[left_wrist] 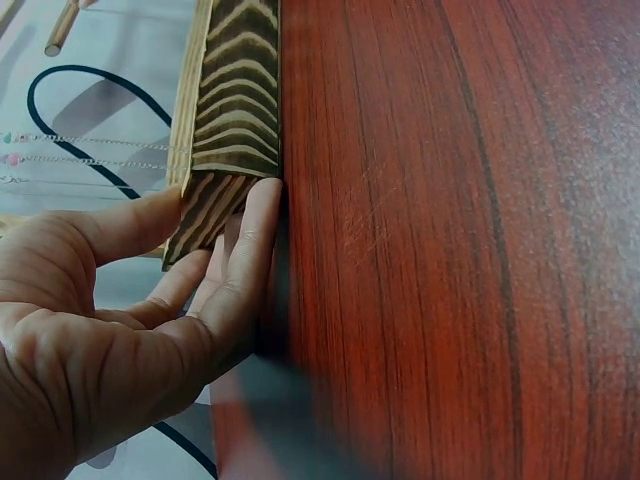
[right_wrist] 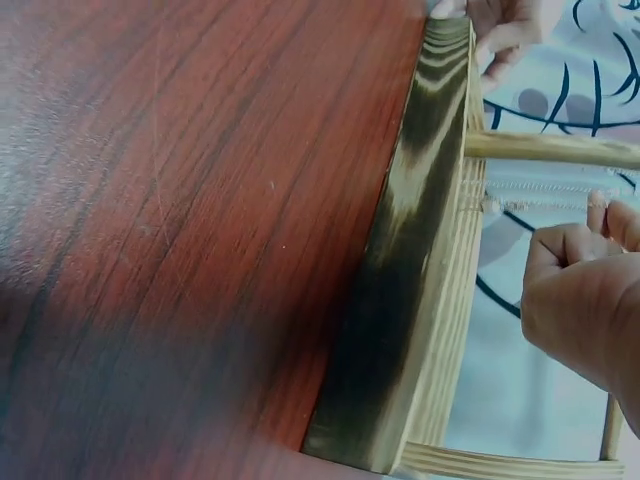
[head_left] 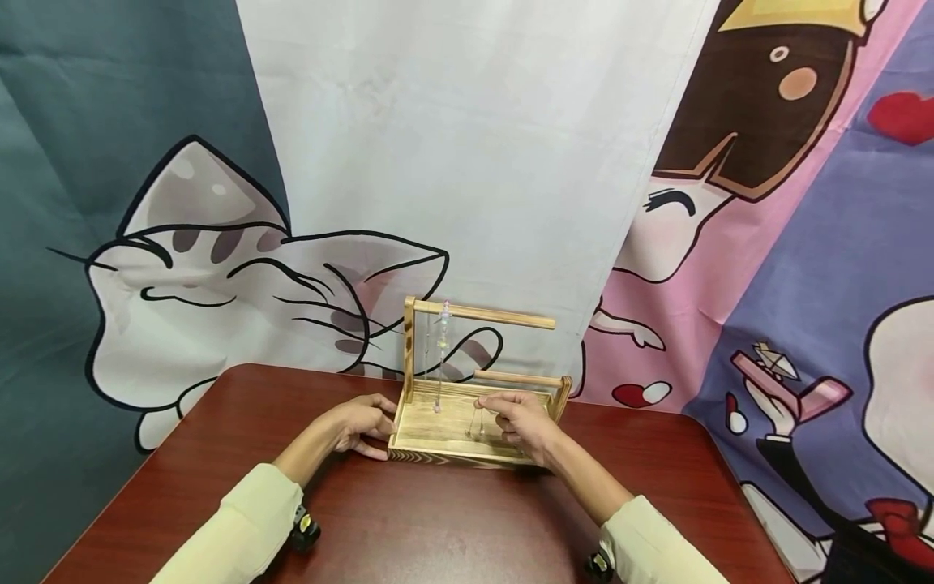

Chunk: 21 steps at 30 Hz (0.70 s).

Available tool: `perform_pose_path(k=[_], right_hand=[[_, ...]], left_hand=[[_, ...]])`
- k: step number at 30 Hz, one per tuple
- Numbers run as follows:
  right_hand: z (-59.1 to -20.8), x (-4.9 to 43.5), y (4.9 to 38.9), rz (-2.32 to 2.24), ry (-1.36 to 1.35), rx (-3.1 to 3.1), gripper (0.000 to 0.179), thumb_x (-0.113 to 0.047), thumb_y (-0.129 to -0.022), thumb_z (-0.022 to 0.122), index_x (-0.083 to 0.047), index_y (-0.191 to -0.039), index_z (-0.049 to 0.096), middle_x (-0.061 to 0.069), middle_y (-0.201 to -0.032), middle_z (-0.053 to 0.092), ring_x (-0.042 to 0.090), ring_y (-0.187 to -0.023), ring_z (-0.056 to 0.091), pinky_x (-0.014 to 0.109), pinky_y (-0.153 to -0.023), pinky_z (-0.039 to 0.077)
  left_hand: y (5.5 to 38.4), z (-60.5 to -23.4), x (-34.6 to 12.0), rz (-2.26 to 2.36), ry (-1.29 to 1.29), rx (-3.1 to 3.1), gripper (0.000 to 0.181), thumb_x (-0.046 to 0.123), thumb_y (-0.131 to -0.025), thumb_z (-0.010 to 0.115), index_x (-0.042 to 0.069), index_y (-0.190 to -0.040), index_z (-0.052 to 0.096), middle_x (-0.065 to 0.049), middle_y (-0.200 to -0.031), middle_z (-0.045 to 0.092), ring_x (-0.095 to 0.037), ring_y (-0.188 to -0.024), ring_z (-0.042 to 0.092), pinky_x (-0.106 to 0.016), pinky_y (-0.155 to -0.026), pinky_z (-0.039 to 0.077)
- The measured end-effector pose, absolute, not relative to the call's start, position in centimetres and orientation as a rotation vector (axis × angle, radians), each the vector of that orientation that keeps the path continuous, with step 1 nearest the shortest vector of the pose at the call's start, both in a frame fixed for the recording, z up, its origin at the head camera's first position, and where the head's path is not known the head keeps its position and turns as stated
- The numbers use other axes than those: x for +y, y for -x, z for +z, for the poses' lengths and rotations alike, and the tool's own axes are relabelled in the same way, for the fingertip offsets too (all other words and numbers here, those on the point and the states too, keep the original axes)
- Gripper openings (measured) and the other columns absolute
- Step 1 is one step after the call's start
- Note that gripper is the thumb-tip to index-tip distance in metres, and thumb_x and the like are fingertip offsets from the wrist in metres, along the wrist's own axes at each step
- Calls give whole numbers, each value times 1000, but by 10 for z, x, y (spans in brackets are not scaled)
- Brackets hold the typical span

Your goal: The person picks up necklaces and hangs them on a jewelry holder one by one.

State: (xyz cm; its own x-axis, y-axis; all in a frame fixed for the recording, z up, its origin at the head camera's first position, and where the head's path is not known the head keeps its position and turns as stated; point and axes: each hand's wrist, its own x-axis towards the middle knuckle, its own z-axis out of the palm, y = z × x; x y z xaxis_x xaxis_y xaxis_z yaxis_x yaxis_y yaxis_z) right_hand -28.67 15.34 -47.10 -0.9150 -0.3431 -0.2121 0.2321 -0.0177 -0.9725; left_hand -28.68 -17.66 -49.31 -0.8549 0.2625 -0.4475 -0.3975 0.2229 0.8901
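A wooden jewelry stand (head_left: pixel 456 459) with a shallow tray base stands on the table. My left hand (head_left: pixel 362 425) grips its left front corner; in the left wrist view the thumb (left_wrist: pixel 150 222) lies on the upper edge and the fingers reach beneath. Over the tray, my right hand (head_left: pixel 524 423) pinches a thin chain (head_left: pixel 472 420), whose two strands hang down toward the tray floor. The right wrist view shows the fine chain (right_wrist: pixel 545 187) stretching from the fingertips. From the upper bar (head_left: pixel 496 315), near its left end, hang a beaded chain (head_left: pixel 441 357) and a thinner one.
A shorter, lower bar (head_left: pixel 518 379) juts from the right post (head_left: pixel 562 397), its left end free. The reddish-brown table (head_left: pixel 467 519) extends around the stand. Close behind it hangs a cartoon-printed cloth (head_left: pixel 474 162).
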Motion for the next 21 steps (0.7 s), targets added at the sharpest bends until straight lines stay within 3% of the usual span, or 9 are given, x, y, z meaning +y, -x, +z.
perform_pose_path(k=[5,10,17,21], right_hand=[[-464,157,281,-2070,64,1915,14,-11,-107,73,-10,-106,86,-11,-72,51,0,-51,28,15,-44,24],[-455,161,279,-2153,25,1960,12,-12,-104,77,-14,-99,88,-11,-62,42,2,-51,29,15,-46,23],[-442,164,276,-2238,32,1980,15,-11,-104,78,-2,-112,87,-8,-56,41,4,-51,29,17,-47,21],[-432,164,275,-2261,41,1992,13,-10,-104,77,-7,-109,88,-7,-56,44,4,-52,31,17,-48,24]], left_hand=[[287,-494,-176,1682,128,1989,52,-8,-99,63,-6,-147,46,-25,-119,73,-25,-101,76,-50,-84,74],[287,-493,-177,1678,118,1998,52,-9,-98,63,-7,-148,45,-25,-120,72,-26,-101,77,-51,-84,74],[287,-493,-176,1669,116,2002,52,-8,-99,63,-7,-148,45,-25,-120,73,-25,-101,77,-50,-83,74],[287,-492,-176,1670,118,2002,52,-8,-99,63,-8,-147,45,-25,-120,73,-24,-100,77,-51,-83,74]])
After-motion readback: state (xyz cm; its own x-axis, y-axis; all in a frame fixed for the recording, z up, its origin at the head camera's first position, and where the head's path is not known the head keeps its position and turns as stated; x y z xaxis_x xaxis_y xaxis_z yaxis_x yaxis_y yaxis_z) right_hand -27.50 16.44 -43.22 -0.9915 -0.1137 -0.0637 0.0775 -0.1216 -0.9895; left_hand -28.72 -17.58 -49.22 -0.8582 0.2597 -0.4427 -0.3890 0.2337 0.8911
